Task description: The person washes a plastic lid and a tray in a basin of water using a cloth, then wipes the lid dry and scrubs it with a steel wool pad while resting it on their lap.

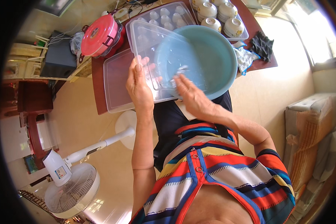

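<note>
My left hand (140,82) grips the left edge of a clear plastic lid or shallow tray (145,36), which is tilted over a large blue plastic basin (222,64). My right hand (190,95) is at the lid's lower part, blurred, its fingers on or just above the plastic. Something shiny and whitish, perhaps water or suds, shows at its fingertips; I cannot tell whether the fingers hold anything. Wet marks show on the clear plastic. Another translucent plastic lid (116,84) lies on the red-brown table left of the basin.
Behind the basin stand a clear tray of small white cups (165,19) and a tray of stacked patterned bowls (233,28). A pink lidded container (99,36) is at the left. A patterned cloth (245,57) and a dark cloth (261,46) lie right. A white fan (72,187) stands lower left.
</note>
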The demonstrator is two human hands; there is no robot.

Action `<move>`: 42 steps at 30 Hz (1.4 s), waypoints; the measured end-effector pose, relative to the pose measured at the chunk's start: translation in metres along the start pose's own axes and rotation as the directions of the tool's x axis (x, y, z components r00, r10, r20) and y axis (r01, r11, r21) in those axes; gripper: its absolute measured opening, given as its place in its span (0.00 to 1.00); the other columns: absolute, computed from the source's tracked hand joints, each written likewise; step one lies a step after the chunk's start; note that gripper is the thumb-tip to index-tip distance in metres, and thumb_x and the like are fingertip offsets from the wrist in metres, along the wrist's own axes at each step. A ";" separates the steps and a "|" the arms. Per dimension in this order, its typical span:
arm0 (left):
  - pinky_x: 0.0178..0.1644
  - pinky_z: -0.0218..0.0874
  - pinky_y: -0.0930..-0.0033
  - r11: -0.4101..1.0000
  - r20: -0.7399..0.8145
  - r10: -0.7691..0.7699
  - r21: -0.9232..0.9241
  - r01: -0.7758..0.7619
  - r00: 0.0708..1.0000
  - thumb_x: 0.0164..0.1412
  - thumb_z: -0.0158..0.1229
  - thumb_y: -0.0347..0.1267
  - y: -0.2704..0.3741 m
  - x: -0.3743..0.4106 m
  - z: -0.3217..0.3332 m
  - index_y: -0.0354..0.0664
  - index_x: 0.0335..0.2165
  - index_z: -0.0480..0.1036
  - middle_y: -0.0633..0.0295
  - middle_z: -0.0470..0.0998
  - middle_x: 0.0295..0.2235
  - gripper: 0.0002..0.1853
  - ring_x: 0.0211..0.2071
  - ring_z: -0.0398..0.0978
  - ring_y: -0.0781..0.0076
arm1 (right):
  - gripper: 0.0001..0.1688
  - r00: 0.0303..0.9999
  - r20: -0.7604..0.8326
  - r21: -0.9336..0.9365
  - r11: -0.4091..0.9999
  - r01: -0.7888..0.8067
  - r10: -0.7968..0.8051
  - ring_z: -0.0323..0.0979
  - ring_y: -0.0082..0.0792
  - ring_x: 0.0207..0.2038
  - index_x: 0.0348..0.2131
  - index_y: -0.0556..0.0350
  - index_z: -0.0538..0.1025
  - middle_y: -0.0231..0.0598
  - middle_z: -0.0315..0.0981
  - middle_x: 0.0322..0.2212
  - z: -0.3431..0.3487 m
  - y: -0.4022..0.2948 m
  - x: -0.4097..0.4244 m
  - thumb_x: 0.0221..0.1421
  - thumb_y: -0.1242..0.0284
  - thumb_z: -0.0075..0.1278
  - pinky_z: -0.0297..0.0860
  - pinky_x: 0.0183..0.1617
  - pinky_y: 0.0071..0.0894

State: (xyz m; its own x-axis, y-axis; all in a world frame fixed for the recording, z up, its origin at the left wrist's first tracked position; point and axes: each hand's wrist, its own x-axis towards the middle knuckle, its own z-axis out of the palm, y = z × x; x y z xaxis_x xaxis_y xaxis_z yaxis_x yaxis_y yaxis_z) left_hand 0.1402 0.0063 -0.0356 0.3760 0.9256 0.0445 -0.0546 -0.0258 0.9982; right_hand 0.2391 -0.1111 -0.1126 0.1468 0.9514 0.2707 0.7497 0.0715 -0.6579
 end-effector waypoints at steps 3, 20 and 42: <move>0.36 0.68 0.65 0.995 0.021 0.071 0.064 -0.072 0.997 0.64 0.38 0.39 -0.007 0.004 -0.004 0.30 0.51 0.57 0.50 0.67 0.45 0.25 0.43 0.68 0.64 | 0.34 0.989 -0.046 0.110 0.983 0.144 -0.139 0.53 0.59 0.54 0.52 0.74 0.54 0.68 0.50 0.51 -0.019 -0.049 0.013 0.41 0.85 0.40 0.55 0.57 0.39; 0.46 0.61 0.66 0.995 -0.047 -0.044 -0.091 0.040 0.998 0.64 0.37 0.44 -0.014 0.002 -0.013 0.30 0.51 0.58 0.50 0.67 0.46 0.28 0.44 0.68 0.64 | 0.38 0.991 -0.061 0.200 0.971 0.129 -0.119 0.49 0.58 0.57 0.52 0.66 0.59 0.62 0.51 0.52 0.008 -0.021 0.007 0.36 0.91 0.40 0.52 0.59 0.43; 0.34 0.66 0.73 0.998 -0.015 -0.028 -0.048 0.027 1.000 0.63 0.39 0.44 -0.011 0.003 -0.011 0.33 0.51 0.60 0.54 0.69 0.44 0.27 0.37 0.71 0.72 | 0.32 0.894 -0.010 0.095 0.891 -0.445 0.447 0.54 0.53 0.55 0.55 0.56 0.58 0.55 0.52 0.54 0.047 0.181 0.075 0.47 0.79 0.36 0.52 0.58 0.39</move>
State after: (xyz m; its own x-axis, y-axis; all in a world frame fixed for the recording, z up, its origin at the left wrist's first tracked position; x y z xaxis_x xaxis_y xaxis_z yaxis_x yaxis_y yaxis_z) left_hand 0.1314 0.0138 -0.0465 0.3636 0.9314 0.0162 -0.0892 0.0175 0.9959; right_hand 0.3549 -0.0130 -0.2443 0.4732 0.8798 -0.0452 0.5414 -0.3309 -0.7729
